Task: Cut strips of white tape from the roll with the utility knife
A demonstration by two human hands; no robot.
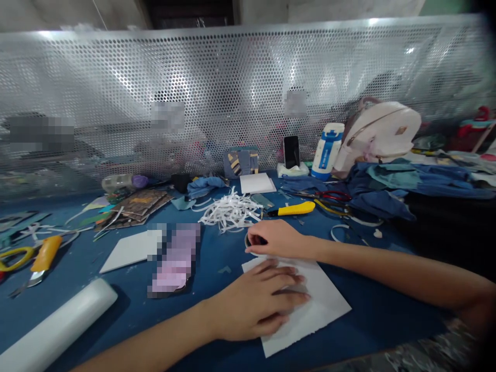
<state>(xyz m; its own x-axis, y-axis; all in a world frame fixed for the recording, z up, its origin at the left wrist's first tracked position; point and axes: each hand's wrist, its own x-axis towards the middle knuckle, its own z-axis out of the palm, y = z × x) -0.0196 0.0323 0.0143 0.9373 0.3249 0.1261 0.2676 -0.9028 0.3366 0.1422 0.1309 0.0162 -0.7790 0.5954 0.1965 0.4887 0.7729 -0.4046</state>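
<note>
Fingers spread, your left hand (253, 307) is resting on the white sheet (323, 300) on the blue table (132, 312); your right hand (282, 238) is sitting curled at its far edge, grip unclear. White strips (232, 211) are lying heaped beyond.

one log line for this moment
left hand: spread on white sheet | right hand: holding partly hidden round item | nearby: white strips, yellow cutter

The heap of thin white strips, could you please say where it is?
In the head view, the heap lies near centre, beyond the right hand and left of the yellow-and-black cutter.
</note>
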